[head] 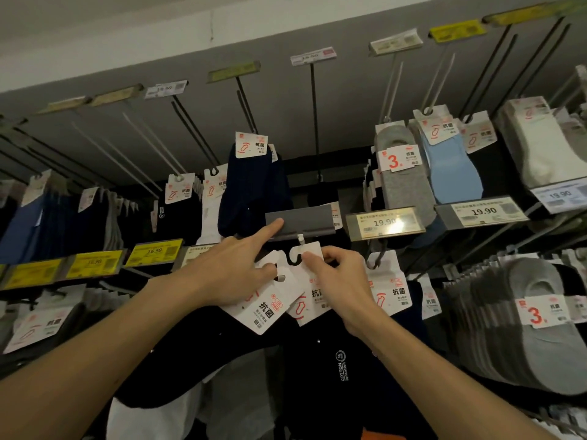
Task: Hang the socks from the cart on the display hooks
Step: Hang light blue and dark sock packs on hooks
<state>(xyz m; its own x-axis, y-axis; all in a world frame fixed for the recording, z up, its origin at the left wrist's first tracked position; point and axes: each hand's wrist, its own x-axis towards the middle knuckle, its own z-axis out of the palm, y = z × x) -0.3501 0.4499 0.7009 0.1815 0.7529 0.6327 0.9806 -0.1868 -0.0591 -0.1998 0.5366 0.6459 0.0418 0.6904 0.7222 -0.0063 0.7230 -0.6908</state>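
Though hung packs (pixel 403 173) fill the neighbouring hooks, head view logs this lot as unhung: two black socks (pixel 305 360), each on a white card, sit just under the hook (pixel 300 239) tip, and with the cart unseen I cannot count the remainder. Left hand (pixel 228 274): index straight against the grey holder (pixel 301 219), thumb and other fingers pinching the left card (pixel 263 308). Right hand (pixel 343 281): pinching the right card (pixel 313 249) by its cut-out, close below the tip, not yet threaded, as I judge.
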